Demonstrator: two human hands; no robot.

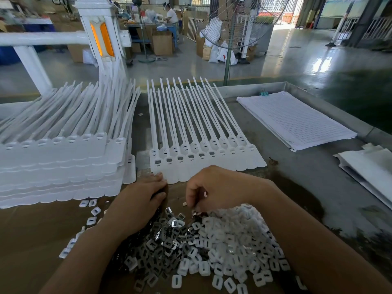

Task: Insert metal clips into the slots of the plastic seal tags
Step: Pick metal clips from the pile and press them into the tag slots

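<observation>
The only container we saw was the shallow metal bench top (250, 88) with its raised rim, and everything of the task lay inside it. A row of white seal tags (203, 145) lay fanned across its middle, heads toward the person and tails toward the far rim. The six or so heads at the left end of the row already carried seated clips (158, 161) in their slots; the rest showed open slots. Just left of the row stood a tall stack of tags (59, 166). Nearest the person, on a brown cardboard sheet (31, 230), a heap of loose metal clips (165, 240) ran into a heap of white plastic caps (233, 240).

The left hand (142, 198) lay released, fingers straight, its tips at the lower edge of the leftmost tag head. The right hand (216, 185) hung over the heap with fingers curled down to the clips; we could not tell whether it gripped one. It hid the lower ends of several tags, and both forearms covered parts of the heaps.

To the right lay a pad of gridded paper (297, 122) held by a teal binder clip (264, 93), and folded white sheets (369, 164). Beyond the rim stood a pedestal fan (227, 60) and a white post (99, 28).
</observation>
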